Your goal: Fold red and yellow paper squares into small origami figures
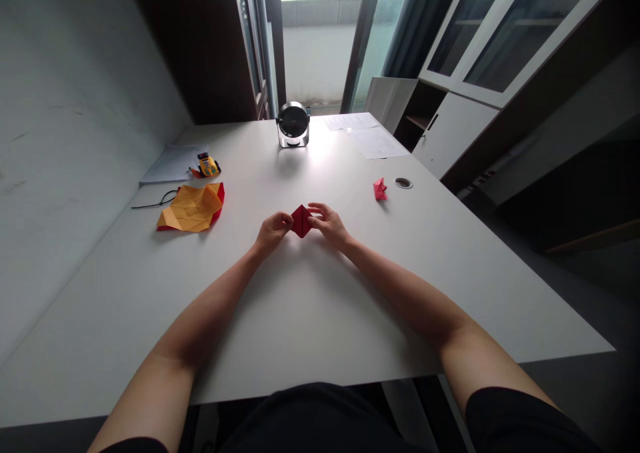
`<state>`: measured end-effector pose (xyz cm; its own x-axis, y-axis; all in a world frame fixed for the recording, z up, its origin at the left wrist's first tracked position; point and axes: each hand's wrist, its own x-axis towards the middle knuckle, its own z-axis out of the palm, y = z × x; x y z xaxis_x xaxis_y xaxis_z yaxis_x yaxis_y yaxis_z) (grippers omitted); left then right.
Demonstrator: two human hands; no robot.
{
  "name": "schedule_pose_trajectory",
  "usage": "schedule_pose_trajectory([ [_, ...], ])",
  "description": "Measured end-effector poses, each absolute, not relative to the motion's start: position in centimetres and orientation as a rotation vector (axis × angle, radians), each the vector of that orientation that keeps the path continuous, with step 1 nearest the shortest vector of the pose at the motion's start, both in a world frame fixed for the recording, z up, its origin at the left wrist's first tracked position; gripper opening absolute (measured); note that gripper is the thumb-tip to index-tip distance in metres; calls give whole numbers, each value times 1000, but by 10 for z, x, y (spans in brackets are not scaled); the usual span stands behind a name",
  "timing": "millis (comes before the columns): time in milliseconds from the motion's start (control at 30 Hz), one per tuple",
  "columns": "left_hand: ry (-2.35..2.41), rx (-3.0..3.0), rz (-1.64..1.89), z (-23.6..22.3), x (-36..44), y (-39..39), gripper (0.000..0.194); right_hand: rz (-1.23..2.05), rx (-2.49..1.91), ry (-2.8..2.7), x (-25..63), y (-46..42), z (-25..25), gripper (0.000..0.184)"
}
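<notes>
A small diamond of folded red origami paper [301,222] is held between my two hands over the middle of the white table [320,319]. A dark line runs down its centre from top to bottom corner. My left hand [274,230] pinches its left corner with the fingers curled in. On the opposite corner, my right hand [327,225] grips with thumb and fingers, the upper fingers reaching past the edge. Parts of both side corners are hidden by my fingertips.
Creased yellow-and-red paper [193,208] lies at the left, beside a black cable tie [155,204] and a yellow toy [207,165]. A small fan [293,121] stands at the back. A folded red paper piece [381,189] sits right, near a round table hole [403,183]; printed sheets [377,143] lie behind.
</notes>
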<state>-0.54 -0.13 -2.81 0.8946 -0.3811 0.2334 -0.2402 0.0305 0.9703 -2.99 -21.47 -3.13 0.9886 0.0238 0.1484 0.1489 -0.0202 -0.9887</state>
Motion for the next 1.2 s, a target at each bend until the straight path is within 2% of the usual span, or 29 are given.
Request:
schedule_pose_trajectory([
  [133,-468,1601,-92,-30,-6,-3,19,-150,-1544,-148,-32,-213,-25,55],
  [433,-490,1711,-185,-25,-14,-1,29,-92,-1616,-282,-38,-207,-22,38],
  [900,-491,1842,124,-20,-15,0,21,-23,-1825,-253,-42,-208,-18,34],
  [1067,-477,1839,112,-18,-16,1,31,-122,-1978,-279,-43,-208,-18,26],
  [1200,-491,1894,102,-20,-14,2,30,-212,-2084,-315,-43,-206,-20,20],
])
